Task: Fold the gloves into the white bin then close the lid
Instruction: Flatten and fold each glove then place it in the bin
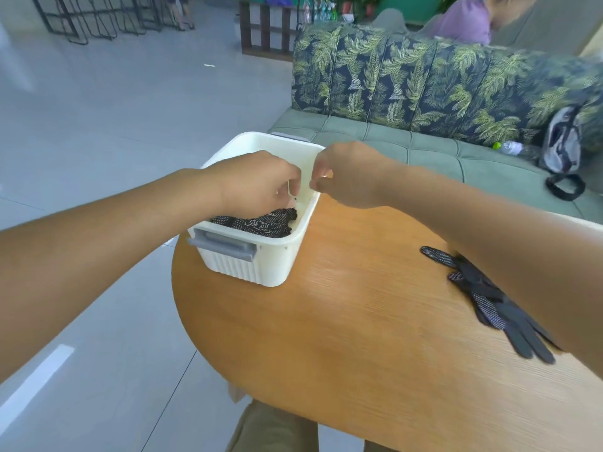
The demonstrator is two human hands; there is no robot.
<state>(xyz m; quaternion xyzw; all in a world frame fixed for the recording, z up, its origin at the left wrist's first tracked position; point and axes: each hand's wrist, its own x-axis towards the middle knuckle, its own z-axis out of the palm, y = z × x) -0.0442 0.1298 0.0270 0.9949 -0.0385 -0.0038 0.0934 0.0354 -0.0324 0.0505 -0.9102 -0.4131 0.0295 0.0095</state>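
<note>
Open-topped white bin at table edge; mouth occupied by left hand and right hand. Folded gloves on bin floor. Bare tabletop right of bin, up to loose gloves beneath right forearm.

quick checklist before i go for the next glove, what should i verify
1. Folded gloves lie inside the white bin: ok.
2. Bin fully on the wooden table: not ok, its left end overhangs the edge.
3. Loose black gloves on the table, unfolded: ok, partly under the right forearm.
4. Left hand and right hand free: cannot tell, fingers curled over the bin.
5. Lid within reach: cannot tell, no lid seen.
</note>
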